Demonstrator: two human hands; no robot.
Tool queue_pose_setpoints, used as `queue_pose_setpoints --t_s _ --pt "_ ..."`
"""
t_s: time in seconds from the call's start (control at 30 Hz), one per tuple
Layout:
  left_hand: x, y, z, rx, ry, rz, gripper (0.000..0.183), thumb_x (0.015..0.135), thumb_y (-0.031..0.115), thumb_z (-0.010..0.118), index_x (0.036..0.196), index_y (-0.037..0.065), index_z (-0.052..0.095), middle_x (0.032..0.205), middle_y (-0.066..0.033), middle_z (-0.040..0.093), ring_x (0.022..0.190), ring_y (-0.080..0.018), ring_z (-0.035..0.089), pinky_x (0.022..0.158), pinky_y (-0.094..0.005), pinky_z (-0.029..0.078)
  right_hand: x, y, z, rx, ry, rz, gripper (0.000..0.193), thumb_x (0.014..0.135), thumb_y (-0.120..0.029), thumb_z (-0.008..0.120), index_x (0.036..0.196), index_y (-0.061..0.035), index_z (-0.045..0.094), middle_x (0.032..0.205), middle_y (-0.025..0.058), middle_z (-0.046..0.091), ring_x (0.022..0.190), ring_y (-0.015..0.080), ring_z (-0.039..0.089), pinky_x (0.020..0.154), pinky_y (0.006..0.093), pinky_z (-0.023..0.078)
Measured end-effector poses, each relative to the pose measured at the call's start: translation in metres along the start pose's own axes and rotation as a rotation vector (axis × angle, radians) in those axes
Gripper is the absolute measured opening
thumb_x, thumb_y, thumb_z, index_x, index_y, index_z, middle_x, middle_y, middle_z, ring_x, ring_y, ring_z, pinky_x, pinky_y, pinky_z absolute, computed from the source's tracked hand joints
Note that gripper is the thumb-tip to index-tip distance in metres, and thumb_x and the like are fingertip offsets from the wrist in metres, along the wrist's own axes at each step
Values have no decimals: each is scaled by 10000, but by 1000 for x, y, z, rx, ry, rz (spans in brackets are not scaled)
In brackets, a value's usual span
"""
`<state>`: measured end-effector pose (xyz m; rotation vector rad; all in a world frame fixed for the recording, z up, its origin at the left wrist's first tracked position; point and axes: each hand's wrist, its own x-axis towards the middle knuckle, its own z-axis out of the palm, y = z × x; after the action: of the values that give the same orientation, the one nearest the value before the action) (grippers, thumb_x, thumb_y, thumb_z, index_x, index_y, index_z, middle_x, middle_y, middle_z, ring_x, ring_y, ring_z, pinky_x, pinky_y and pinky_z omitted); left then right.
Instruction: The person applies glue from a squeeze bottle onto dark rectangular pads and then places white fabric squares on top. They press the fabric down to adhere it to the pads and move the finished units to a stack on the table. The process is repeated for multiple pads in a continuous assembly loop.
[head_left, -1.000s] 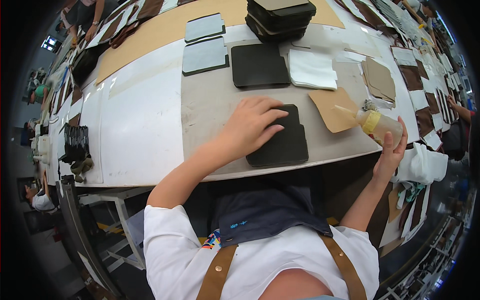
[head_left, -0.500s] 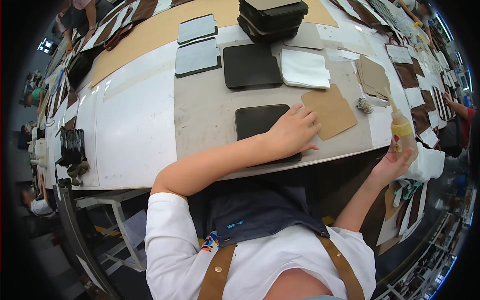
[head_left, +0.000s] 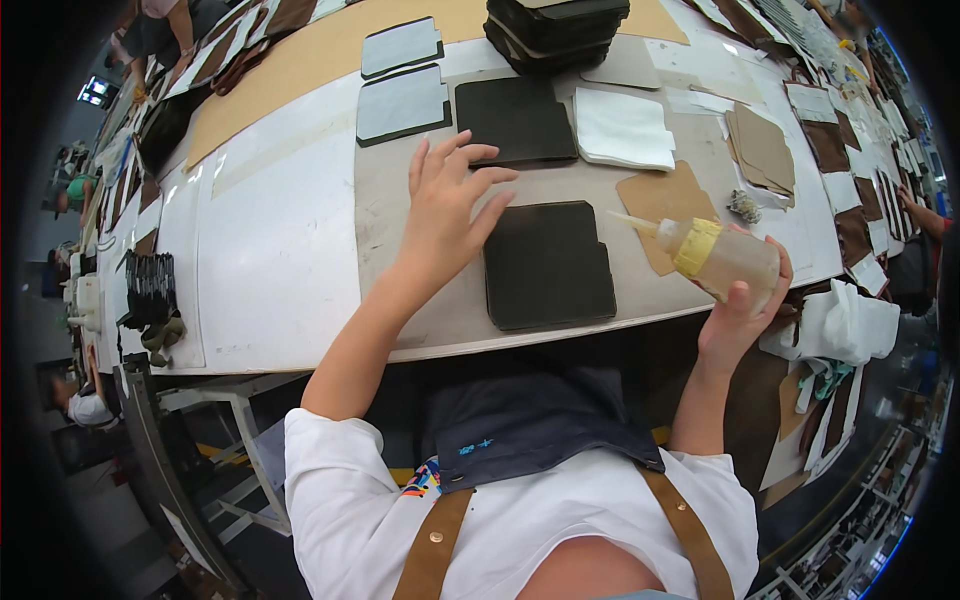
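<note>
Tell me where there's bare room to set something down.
The white tabletop between the dark bundle and grey mat looks bare; a smaller gap lies left of the front black piece. Farther right, white sheets, tan card and held bottle crowd the mat.

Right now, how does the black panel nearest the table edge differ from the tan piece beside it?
The black panel is dark, while the tan piece is light brown. The black panel sits roughly square to the table edge; the tan piece is turned aslant. The black panel is in full view, but the bottle in the right hand partly hides the tan piece. Both lie flat.
</note>
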<state>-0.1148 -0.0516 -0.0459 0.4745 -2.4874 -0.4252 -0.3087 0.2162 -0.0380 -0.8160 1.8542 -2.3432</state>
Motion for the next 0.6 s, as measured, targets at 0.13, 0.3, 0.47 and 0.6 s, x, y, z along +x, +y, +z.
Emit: queue_pose_setpoints --t_s 0.13,0.3,0.47,0.6 --pt "-8 -13 5 -41 70 -60 157 943 144 672 1074 159 757 1229 -33 657 1339 -290 492 1203 -544 192 -10 5 15 -76 -36 -75 844 808 -389 876 1412 -39 402 1290 216 606 1239 329 608 1081 448 488" --pt "-9 -19 5 -58 126 -82 163 942 114 659 1062 159 759 1199 -19 668 1301 -273 518 1193 -538 208 -16 6 21 -159 -75 -118 829 830 -397 859 1407 -15 402 1281 192 589 1231 321 610 1083 444 487" --pt "-11 -23 5 -52 136 -94 161 942 111 658 1056 158 760 1186 -14 673 1291 -267 526 1191 -532 213 -17 7 22 -188 -93 -155 795 853 -373 843 1407 -16 399 1272 193 590 1220 326 613 1087 456 481" --pt "-10 -24 5 -51 145 -93 156 946 118 656 1056 157 759 1192 -14 673 1297 -266 524 1192 -531 211 -18 7 24 -191 -110 -179 778 862 -352 838 1406 -18 392 1272 198 590 1221 331 613 1088 465 478"
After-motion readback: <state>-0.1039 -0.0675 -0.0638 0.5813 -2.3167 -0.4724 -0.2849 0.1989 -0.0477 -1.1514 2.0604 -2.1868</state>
